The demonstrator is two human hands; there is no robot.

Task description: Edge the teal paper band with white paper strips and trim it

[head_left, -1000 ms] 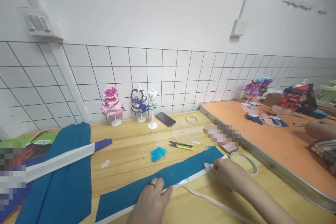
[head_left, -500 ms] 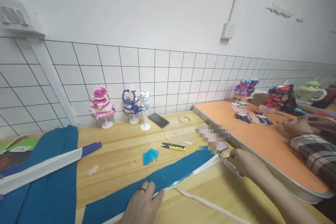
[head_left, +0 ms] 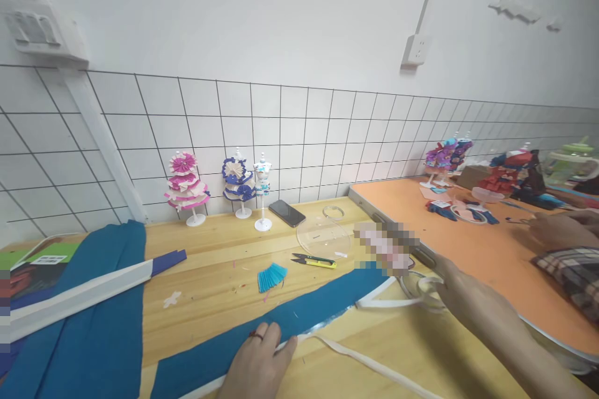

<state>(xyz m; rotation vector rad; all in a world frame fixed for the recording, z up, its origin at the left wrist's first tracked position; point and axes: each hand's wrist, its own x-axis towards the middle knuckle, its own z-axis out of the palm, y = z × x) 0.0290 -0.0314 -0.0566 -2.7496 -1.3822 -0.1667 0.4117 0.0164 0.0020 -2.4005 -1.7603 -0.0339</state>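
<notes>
Head view: at bottom centre, the left hand rests on the blue fabric strip, whether pinching it I cannot tell; at lower right, the right hand has its fingers around a blurred tape roll; farther back, mid-frame, yellow snips lie on the worktop.

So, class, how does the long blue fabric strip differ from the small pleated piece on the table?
The blue strip is long; the pleated piece is short. The blue strip is darker, the pleated piece brighter turquoise. The left hand rests on the blue strip, but not on the pleated piece. Both lie on the wooden table.
</notes>
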